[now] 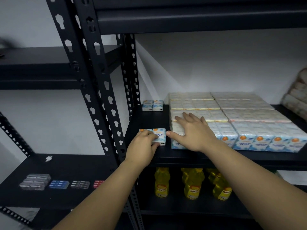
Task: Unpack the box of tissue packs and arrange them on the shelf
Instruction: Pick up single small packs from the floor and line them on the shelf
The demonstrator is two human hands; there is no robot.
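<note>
Left hand (144, 143) gripping two small tissue packs (159, 136) labelled "MINI TISSUE", right hand (194, 130) flat on wrapped bundles (259, 130)

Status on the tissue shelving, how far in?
Mostly done, it seems: wrapped tissue bundles fill the shelf, and two single packs stand at the back left. In hand: left hand grips two front packs; right hand lies flat on the bundles. Left: the gap between the pairs. No box in view.

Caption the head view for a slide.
Left hand holds two small tissue packs at the shelf front; right hand rests on the bundled packs.
</note>
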